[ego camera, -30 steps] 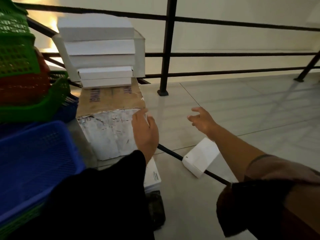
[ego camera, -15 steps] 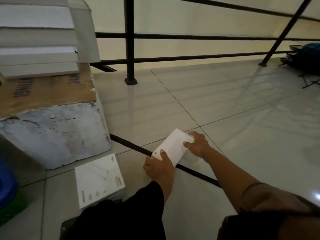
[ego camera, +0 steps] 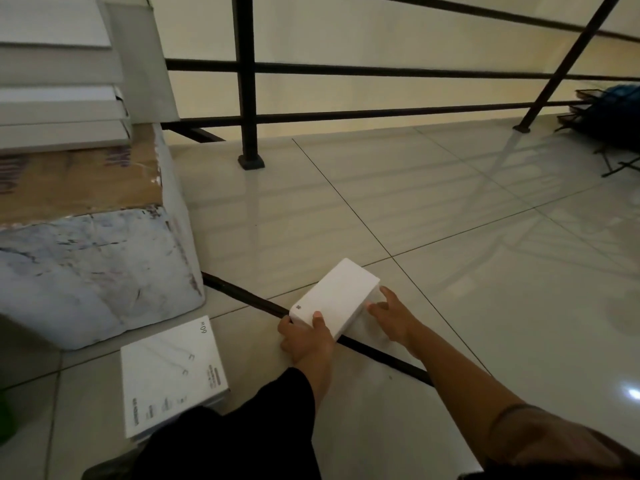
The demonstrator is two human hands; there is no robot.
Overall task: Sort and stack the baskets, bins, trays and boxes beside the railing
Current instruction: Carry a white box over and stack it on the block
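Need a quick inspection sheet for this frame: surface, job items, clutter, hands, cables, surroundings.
Surface: glossy tiled floor, reflections, no spills seen.
Job's things: small white box lying over a dark strip on the floor; flat white box marked 60W lies on the floor beside it; stack of white boxes on a worn cardboard carton.
Clutter: dark wire trays with a blue item far right by the railing.
Hands: left hand grips the small white box's near end; right hand holds its right side.
Cables: nothing seen for certain; the dark strip may be a cable or rod.
Surroundings: black metal railing, pale wall beyond.
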